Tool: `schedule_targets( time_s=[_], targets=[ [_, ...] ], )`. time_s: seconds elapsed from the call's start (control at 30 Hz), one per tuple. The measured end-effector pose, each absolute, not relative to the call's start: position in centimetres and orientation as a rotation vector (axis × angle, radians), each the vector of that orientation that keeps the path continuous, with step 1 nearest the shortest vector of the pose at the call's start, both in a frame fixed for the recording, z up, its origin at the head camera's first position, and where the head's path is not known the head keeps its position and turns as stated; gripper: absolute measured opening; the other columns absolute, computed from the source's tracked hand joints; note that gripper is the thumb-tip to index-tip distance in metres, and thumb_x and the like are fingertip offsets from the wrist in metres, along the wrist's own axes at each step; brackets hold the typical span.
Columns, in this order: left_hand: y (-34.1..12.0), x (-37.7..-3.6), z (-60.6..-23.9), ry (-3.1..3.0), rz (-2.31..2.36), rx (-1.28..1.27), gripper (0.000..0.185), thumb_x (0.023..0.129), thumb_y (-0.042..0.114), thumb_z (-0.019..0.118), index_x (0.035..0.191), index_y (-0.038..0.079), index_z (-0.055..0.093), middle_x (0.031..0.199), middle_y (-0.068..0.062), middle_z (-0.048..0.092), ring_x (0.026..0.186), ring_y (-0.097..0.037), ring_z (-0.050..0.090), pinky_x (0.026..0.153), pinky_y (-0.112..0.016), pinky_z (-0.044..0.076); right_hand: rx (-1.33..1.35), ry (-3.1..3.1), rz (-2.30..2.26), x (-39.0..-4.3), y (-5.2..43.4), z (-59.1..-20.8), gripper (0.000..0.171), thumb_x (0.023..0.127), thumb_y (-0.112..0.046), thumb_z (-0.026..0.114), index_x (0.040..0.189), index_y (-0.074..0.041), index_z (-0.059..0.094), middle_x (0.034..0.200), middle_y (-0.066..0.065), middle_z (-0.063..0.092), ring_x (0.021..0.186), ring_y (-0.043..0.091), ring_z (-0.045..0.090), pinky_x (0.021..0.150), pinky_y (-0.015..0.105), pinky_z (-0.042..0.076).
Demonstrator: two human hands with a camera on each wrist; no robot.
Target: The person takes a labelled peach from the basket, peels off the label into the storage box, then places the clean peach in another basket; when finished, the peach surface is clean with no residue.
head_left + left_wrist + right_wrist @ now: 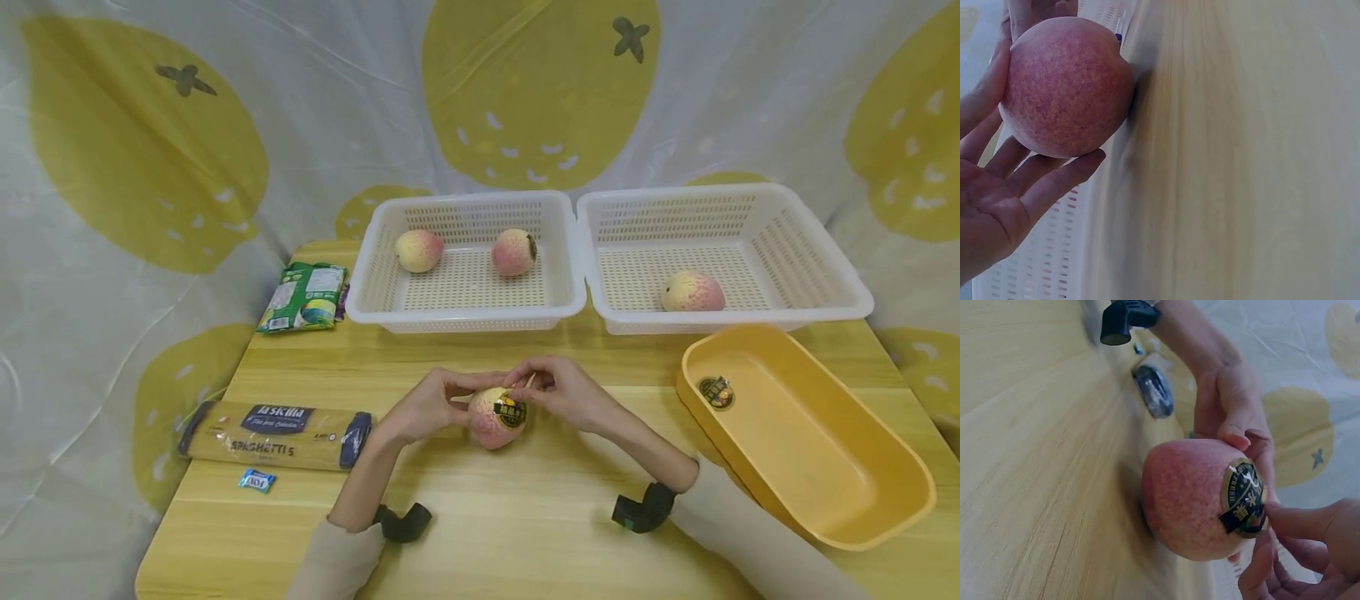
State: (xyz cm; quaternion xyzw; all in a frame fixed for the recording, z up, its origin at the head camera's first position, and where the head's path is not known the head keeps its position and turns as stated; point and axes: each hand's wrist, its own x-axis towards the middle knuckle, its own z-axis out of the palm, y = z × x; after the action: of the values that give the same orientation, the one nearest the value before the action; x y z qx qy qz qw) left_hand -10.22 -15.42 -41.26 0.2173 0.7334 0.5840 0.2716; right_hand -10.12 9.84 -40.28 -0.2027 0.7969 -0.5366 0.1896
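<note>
Head view, fruit: a peach (495, 417) rests on the wooden counter (480, 517) at its middle, between both hands, in front of 2 white baskets.
Head view, left hand (427, 406): its grip clasps the peach's left side, fingers curled over the top.
Head view, right hand (566, 392): its fingertips pinch at the round black-and-gold sticker (511, 412) on the peach.
Head view, surroundings: the left basket (465, 312) holds 2 peaches, the right basket (738, 321) holds 1; a yellow tray (810, 442) with 1 loose sticker inside sits to the right; a spaghetti pack (277, 433), a green packet (303, 297) and a small blue sachet (257, 480) lie to the left.
Left wrist view: the fingers (1054, 181) cradle the peach (1063, 84) from below, touching it.
Right wrist view: thumb and forefinger (1300, 519) nip the sticker's (1244, 499) edge; the sticker appears mostly stuck down.
Step in hand: judged as peeling the label off the fruit.
Next move: likely calls for a steady hold by the left hand while the right lifts the sticker's edge cleanly.
</note>
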Motion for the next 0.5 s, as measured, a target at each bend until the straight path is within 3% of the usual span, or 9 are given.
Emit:
schedule_targets(
  time_s=[0.17, 0.33, 0.5],
  targets=[
    [-15.77, -10.35, -41.48, 1.934, 1.602, 0.576, 0.059, 0.087, 0.002, 0.081, 0.143, 0.009, 0.063, 0.151, -0.006, 0.059, 0.143, -0.028, 0.053, 0.109, -0.037, 0.051, -0.533, 2.217, -1.535, -10.10, 9.88, -40.41, 0.015, 0.095, -0.011, 0.075, 0.107, -0.003, 0.073, 0.094, 0.013, 0.073, 0.068, 0.025, 0.059, 0.055, 0.021, 0.047],
    [-16.04, -10.41, -41.58, 1.899, 1.609, 0.567, 0.060, 0.086, 0.001, 0.081, 0.143, 0.010, 0.063, 0.152, -0.006, 0.058, 0.144, -0.027, 0.051, 0.105, -0.032, 0.053, -0.516, 2.190, -1.566, -9.96, 9.59, -40.57, 0.012, 0.097, -0.010, 0.073, 0.105, -0.002, 0.072, 0.091, 0.012, 0.069, 0.059, 0.011, 0.051, 0.053, 0.020, 0.044],
    [-15.98, -10.50, -41.71, 1.880, 1.610, 0.576, 0.061, 0.085, 0.001, 0.082, 0.142, 0.010, 0.064, 0.152, -0.006, 0.058, 0.144, -0.026, 0.052, 0.104, -0.030, 0.054, -0.589, 2.302, -1.564, -9.24, 9.33, -40.50, 0.005, 0.095, -0.007, 0.073, 0.100, -0.006, 0.073, 0.094, 0.008, 0.069, 0.068, 0.011, 0.055, 0.059, 0.019, 0.046]
  ],
)
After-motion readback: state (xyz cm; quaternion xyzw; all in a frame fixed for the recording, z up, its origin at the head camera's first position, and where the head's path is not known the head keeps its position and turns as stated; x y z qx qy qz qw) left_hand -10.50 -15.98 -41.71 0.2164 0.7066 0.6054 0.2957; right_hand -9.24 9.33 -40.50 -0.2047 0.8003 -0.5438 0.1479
